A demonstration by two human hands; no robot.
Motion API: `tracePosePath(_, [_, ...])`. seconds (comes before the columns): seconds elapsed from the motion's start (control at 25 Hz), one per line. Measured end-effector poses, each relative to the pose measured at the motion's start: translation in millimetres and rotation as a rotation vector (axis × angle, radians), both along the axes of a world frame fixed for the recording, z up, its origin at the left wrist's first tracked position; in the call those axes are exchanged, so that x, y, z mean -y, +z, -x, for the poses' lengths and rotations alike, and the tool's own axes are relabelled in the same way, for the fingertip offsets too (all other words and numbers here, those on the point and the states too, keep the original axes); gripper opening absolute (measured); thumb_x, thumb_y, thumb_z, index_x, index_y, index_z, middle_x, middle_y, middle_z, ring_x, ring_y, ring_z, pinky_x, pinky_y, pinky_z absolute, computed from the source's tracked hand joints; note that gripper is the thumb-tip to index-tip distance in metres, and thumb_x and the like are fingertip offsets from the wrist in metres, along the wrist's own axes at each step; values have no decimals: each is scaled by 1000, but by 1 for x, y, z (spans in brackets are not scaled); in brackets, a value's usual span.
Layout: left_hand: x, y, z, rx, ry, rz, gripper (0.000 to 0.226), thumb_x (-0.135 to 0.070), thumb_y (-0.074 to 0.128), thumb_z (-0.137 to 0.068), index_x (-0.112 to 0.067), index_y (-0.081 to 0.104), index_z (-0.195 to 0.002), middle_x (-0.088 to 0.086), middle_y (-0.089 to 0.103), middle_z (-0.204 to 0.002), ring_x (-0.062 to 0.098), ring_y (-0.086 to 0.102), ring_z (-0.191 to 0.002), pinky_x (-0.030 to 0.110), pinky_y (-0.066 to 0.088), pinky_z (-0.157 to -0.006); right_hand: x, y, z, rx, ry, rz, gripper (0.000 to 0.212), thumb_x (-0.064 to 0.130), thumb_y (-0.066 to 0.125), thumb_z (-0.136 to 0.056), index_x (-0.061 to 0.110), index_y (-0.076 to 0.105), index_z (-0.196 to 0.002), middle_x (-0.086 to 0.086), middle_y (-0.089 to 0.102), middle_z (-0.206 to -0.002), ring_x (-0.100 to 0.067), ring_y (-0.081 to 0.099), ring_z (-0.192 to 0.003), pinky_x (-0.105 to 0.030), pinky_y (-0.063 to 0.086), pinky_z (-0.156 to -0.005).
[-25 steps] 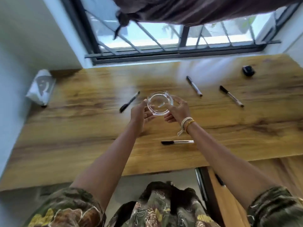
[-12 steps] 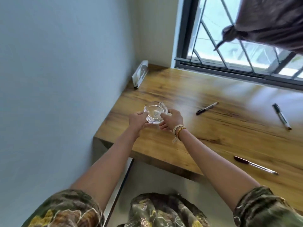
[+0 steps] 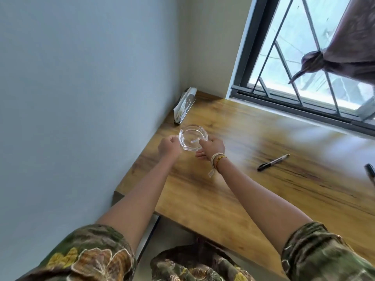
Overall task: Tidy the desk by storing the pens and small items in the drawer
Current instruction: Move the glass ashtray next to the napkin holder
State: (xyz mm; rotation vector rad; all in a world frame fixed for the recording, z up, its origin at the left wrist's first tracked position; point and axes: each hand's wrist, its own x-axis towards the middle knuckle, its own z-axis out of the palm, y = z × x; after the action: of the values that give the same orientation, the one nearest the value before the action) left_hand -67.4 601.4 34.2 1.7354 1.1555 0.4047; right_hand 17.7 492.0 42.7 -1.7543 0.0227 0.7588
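Gripping a glass ashtray (image 3: 191, 138) above the wooden desk (image 3: 253, 179).

Lighting: bright daylight from window (image 3: 316, 63); pale glare on bench (image 3: 253, 189); slight motion blur; wide-angle edge distortion.

The desk (image 3: 253, 179) is varnished wood with a soft sheen and dark grain, the ashtray (image 3: 190, 137) clear, glossy glass — held between two bare hands — while the pen (image 3: 273, 162) looks like shiny black plastic, the wall (image 3: 81, 98) matt paint, the curtain (image 3: 349, 51) dull cloth.
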Motion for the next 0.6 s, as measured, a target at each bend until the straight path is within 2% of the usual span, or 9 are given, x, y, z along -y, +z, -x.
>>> tracePosePath(0.04, [-3,-2,-8,-52,-31,-109,24,-22,48,-93,-8,67,-96,8,67,-94,27,60,-94,30,46,-79,-5,-1,-14,14,-19,2,46,11,56,-86,6,49,-131,-18,58,-62,-22,56,-40,-24,49,-37])
tracePosePath(0.12, [-8,-10,-21,-106,-124,-183,33,-27,52,-93,-12,62,-121,10,63,-119,27,57,-112,34,45,-94,-14,-4,-43,45,-69,8,43,15,58,-85,8,54,-126,-17,65,-64,-25,65,-48,-29,53,-40])
tracePosePath(0.24, [-13,-22,-36,-347,-292,-287,60,-44,53,-93,-13,39,-143,9,35,-148,27,34,-136,40,30,-111,-26,-5,-83,49,-131,22,44,17,56,-86,10,52,-129,-12,66,-67,-28,71,-59,-38,60,-52])
tracePosePath(0.32, [-10,-27,-38,-526,-392,-406,73,-53,46,-93,-15,23,-150,9,18,-156,29,17,-144,43,19,-115,-34,-7,-101,38,-149,37,41,20,55,-88,12,52,-128,-13,67,-68,-29,72,-65,-44,61,-63])
tracePosePath(0.44, [-2,-31,-37,-692,-502,-485,77,-58,32,-96,-16,2,-154,14,-3,-161,32,2,-148,48,11,-117,-45,-11,-121,31,-165,54,43,27,56,-90,12,51,-129,-18,71,-77,-30,73,-68,-44,61,-64])
tracePosePath(0.6, [1,-32,-34,-758,-540,-529,76,-58,22,-97,-16,-5,-154,15,-8,-161,31,-3,-148,49,11,-116,-55,-13,-137,29,-182,55,44,25,57,-89,10,51,-131,-17,70,-71,-28,72,-63,-42,61,-62])
